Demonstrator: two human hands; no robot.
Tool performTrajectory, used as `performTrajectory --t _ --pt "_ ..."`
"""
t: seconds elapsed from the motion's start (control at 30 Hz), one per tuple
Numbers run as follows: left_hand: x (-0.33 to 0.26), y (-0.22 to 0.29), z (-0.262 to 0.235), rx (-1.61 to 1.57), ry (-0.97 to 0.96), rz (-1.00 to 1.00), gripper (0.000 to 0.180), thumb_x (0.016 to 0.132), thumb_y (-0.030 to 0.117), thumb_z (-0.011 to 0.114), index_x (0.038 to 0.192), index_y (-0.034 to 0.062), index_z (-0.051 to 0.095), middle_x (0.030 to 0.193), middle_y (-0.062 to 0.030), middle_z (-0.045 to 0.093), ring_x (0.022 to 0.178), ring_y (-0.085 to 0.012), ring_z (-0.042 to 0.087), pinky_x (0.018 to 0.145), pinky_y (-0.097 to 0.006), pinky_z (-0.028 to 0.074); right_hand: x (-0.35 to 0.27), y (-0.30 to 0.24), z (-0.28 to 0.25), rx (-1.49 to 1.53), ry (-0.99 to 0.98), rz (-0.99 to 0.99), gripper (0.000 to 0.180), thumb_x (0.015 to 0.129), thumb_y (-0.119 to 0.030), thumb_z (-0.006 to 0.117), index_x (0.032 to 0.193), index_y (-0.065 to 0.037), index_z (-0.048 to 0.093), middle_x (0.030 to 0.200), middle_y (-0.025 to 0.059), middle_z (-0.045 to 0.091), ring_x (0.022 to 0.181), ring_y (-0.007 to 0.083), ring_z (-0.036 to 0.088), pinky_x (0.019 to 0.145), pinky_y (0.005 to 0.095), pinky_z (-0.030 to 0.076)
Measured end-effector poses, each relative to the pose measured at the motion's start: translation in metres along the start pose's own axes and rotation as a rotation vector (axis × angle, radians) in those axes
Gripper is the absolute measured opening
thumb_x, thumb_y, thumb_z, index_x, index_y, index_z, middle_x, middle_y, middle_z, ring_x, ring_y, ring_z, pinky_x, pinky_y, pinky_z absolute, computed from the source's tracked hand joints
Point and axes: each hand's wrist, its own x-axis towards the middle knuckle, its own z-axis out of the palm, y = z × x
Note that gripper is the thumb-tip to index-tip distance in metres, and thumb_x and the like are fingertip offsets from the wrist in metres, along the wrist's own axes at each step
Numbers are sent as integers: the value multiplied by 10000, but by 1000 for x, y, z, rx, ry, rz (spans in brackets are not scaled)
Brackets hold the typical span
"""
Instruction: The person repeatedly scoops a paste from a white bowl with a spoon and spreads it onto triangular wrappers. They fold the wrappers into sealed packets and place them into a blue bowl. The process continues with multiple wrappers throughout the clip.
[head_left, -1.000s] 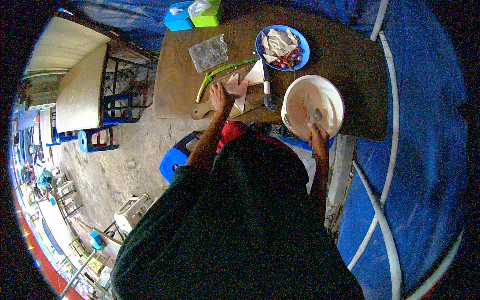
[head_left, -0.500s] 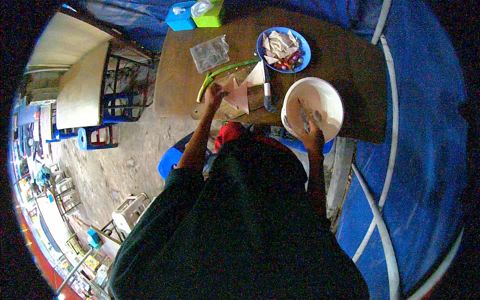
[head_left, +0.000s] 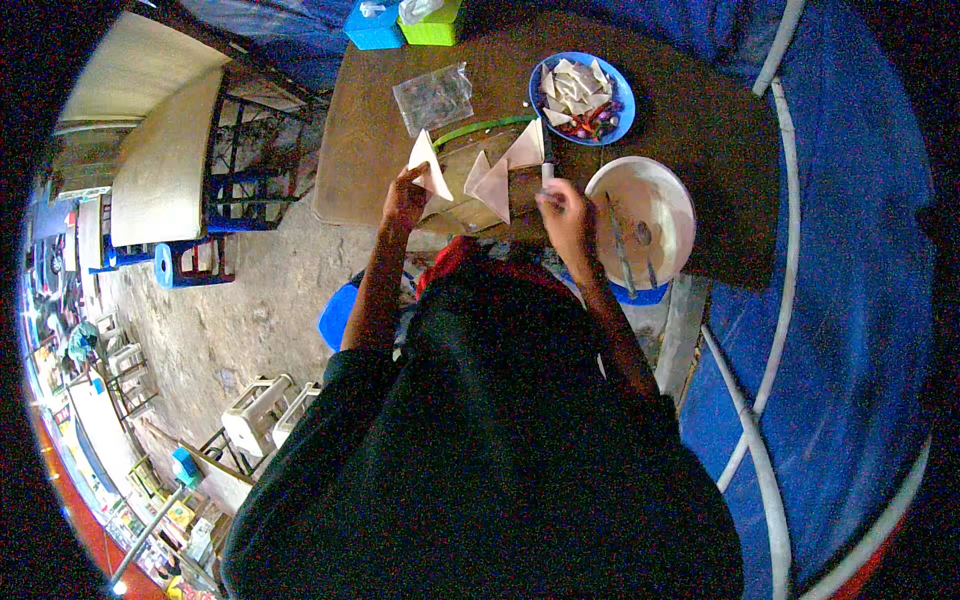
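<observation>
My left hand is closed on a thin white triangular piece, holding it upright over the left end of a wooden chopping board. More white triangles lie on the board, with a long green stalk along its far edge. My right hand, a little blurred, has its fingers curled beside the white band of a knife. What it holds, if anything, cannot be made out. Just right of it, a white bowl contains pale liquid and long grey utensils.
At the back, a blue plate bears white triangles, shallots and red chillies. A clear plastic bag lies on the brown table, near blue and green tissue boxes. A blue tarp hangs at the right.
My right hand has come out of the bowl and moved left to the knife, leaving the utensils inside. My left hand now holds up a white triangle. The view has shifted slightly.
</observation>
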Motion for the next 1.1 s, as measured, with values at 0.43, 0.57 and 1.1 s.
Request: performTrajectory --t 0.43,0.57,1.1 --pt "-5 67 -43 512 -207 231 237 898 167 484 1002 -4 610 860 -60 630 756 -158 610 636 -273 501 37 151 157 -200 175 -53 469 585 -197 798 950 -9 570 891 124 600 843 264 563 771 398 446" --pt "-2 76 -41 630 -238 301 233 897 141 477 1012 -21 598 847 -66 631 751 -168 610 623 -278 499 36 142 148 -414 97 -55 448 600 -203 788 944 -7 577 889 116 606 840 257 565 772 391 447" --pt "22 64 -47 455 -486 227 444 902 357 462 1139 -5 564 943 -100 636 823 -200 618 690 -325 513 25 -92 91 409 -89 194 177 792 -184 665 855 -19 657 718 -3 608 676 65 539 641 217 418"
